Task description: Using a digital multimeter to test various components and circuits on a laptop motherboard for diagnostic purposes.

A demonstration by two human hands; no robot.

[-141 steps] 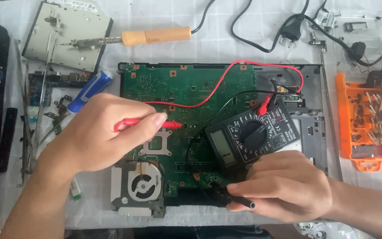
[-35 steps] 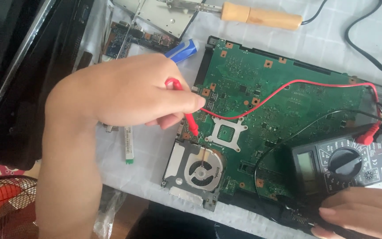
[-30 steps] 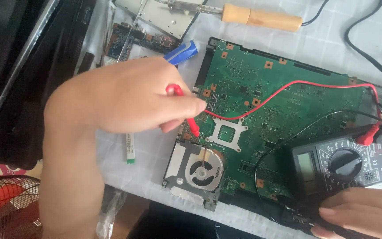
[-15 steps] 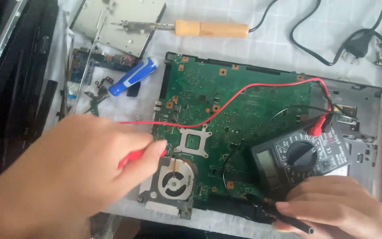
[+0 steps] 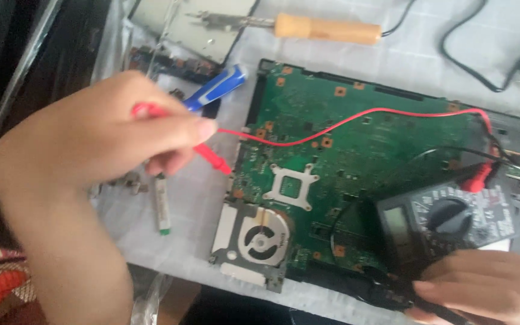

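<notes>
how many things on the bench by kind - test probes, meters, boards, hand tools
test probes: 2, red probe in left hand, black probe under right hand
meters: 1, multimeter
boards: 2, green motherboard, small board
hand tools: 2, soldering iron, blue-handled screwdriver
total: 7
</notes>
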